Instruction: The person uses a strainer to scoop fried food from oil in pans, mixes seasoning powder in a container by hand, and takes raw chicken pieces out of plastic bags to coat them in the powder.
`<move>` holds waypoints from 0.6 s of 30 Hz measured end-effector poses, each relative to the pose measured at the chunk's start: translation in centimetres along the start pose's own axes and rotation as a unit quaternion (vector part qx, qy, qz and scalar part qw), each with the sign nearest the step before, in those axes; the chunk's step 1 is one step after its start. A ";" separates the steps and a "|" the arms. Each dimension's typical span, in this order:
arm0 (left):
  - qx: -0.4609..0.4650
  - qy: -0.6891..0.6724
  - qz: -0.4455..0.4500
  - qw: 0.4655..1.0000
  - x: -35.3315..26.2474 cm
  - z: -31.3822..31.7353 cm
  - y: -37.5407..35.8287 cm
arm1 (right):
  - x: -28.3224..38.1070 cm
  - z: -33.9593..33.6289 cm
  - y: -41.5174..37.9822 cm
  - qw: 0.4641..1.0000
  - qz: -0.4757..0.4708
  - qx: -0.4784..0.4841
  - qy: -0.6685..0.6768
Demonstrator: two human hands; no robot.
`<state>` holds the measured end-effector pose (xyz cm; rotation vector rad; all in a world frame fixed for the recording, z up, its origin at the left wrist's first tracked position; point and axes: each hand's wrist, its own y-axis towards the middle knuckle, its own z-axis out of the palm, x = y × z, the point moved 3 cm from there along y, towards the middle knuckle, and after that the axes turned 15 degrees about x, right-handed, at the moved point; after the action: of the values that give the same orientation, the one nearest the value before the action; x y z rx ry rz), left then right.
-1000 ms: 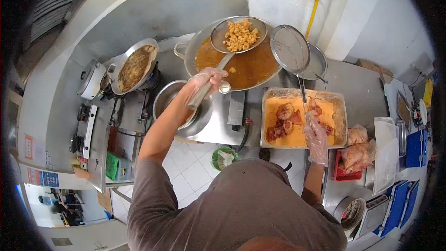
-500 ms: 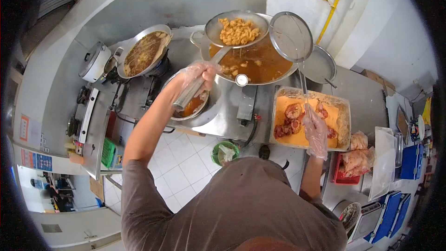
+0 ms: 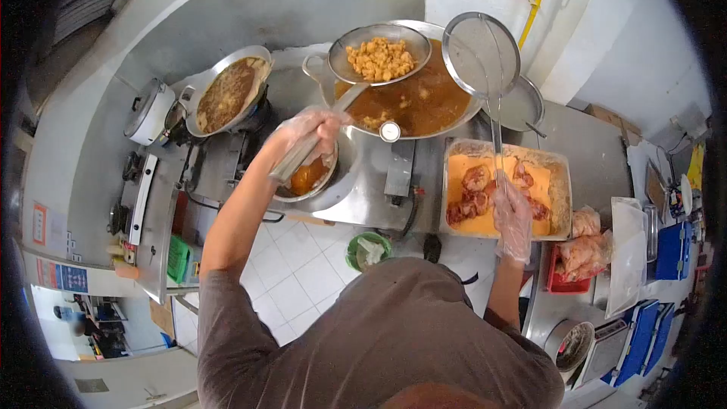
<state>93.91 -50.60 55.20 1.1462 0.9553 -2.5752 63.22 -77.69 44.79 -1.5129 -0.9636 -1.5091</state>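
Observation:
My left hand (image 3: 316, 127), in a clear plastic glove, is closed around the thick handle of a large strainer (image 3: 342, 76). Golden fried pieces (image 3: 380, 59) lie in its bowl, above a wide pan of brown oil (image 3: 435, 102). With its fingers wrapped round a thin handle, my gloved right hand (image 3: 513, 220) grips a wire-mesh skimmer (image 3: 473, 57). That skimmer's round mesh is raised over the pan's right side and holds nothing visible. Below the right hand is a tray (image 3: 560, 201) of orange powder with reddish raw meat pieces (image 3: 475, 179).
A round dial thermometer (image 3: 390, 132) sits at the pan's front rim. Another pan of oil (image 3: 231, 95) stands on the left burner. A pot (image 3: 333, 174) is under my left forearm. At right are a pale bowl (image 3: 526, 102) and a red basket (image 3: 579, 282) with bagged meat (image 3: 585, 254).
The left strainer has moved slightly down and left, and the fried pieces have shifted inside it. The skimmer in my right hand has risen slightly to the right. The whole view has shifted a little.

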 end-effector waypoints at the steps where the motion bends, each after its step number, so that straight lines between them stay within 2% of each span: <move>1: 0.001 0.047 -0.001 0.999 0.7 -0.1 0.1 | 0.5 0.0 0.3 1.000 0.007 0.001 0.013; 3: 0.004 0.151 0.000 0.988 0.6 1.7 -1.1 | 0.0 0.0 0.9 1.000 -0.009 -0.013 0.012; 4: 0.027 0.080 0.058 0.995 0.8 -0.4 -1.0 | -0.3 -0.1 1.1 1.000 -0.010 -0.013 0.026; 5: 0.047 -0.056 0.001 0.997 0.4 -1.6 -1.0 | -0.7 -0.1 0.5 0.999 -0.003 -0.006 0.035; 7: 0.022 0.120 0.003 0.993 1.4 -2.7 -1.8 | -1.0 0.0 0.4 1.000 -0.003 0.003 0.013; 13: -0.006 0.028 0.035 0.999 3.5 -4.8 -7.2 | -0.9 0.8 0.5 1.000 0.002 0.015 -0.002; 14: -0.049 0.033 0.044 0.997 4.2 -5.1 -8.6 | -1.0 0.9 0.6 1.000 0.005 0.014 -0.004; 18: -0.078 0.073 0.038 0.994 7.3 -7.8 -14.2 | -1.1 1.5 0.8 0.999 0.028 0.017 -0.006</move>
<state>88.12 -33.95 53.03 1.3141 1.1013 -2.3373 64.55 -76.69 43.70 -1.5143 -0.9424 -1.4380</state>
